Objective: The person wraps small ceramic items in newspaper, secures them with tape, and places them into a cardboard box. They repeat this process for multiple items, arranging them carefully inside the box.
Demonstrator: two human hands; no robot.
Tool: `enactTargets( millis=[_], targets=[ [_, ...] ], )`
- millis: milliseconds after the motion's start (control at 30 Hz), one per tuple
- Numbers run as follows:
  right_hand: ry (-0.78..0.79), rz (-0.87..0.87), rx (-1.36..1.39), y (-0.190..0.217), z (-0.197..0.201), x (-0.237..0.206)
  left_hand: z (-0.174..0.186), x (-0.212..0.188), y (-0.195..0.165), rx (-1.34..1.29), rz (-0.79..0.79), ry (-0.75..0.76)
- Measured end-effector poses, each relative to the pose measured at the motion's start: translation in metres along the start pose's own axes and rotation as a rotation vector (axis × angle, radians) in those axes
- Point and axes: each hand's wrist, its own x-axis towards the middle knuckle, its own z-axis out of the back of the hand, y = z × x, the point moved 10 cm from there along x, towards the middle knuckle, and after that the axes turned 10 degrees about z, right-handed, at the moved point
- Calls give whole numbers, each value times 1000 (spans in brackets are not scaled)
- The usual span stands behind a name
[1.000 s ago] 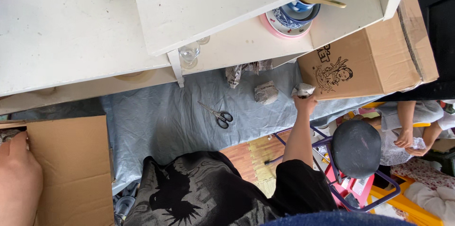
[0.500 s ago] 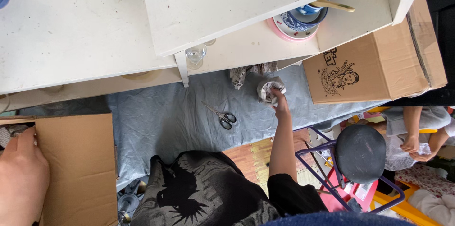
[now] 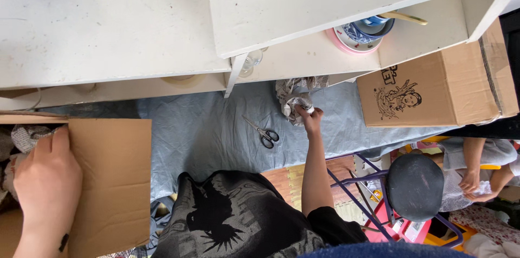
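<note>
The person's right hand (image 3: 310, 117) reaches far down to the blue-grey cloth spread on the floor (image 3: 206, 128) and closes its fingers around a crumpled bundle of printed newspaper (image 3: 295, 98), which lies on that cloth just below the edge of the white shelf unit (image 3: 108, 36). The grip looks clenched on the paper, though the hand is small in the view and the fingertips are hard to make out. A pair of black-handled scissors (image 3: 264, 133) lies on the cloth just to the left of the hand, apart from it. The left hand (image 3: 46, 187) rests flat, fingers extended and holding nothing, on the flap of a brown cardboard box (image 3: 111, 177) at the near left. On a lower shelf sits a stack of blue-patterned bowls on a pink plate (image 3: 360, 33). A second closed brown cardboard box with a printed drawing (image 3: 439, 85) stands to the right, and a round black stool (image 3: 414, 185) is below it
</note>
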Motion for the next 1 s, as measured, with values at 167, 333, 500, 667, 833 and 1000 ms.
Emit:
enactTargets(
  millis=[167, 333, 500, 667, 833, 1000],
  targets=[
    [72, -67, -109, 11, -9, 10, -6, 2, -10, 77, -41, 35],
    [98, -245, 452, 4, -32, -6, -1, 13, -14, 25, -76, 99],
    [210, -334, 1116, -6, -57, -44, 54, 28, -22, -138, -54, -13],
    [396, -234, 1159, 7, -65, -74, 99, 22, -69, -476, -164, -84],
    [595, 33, 1055, 127, -77, -108, 76, 7, -139, -1050, -265, 272],
    [1138, 346, 1534, 348, -114, -194, 80, 23, -114, -1574, -166, 219]
  ],
)
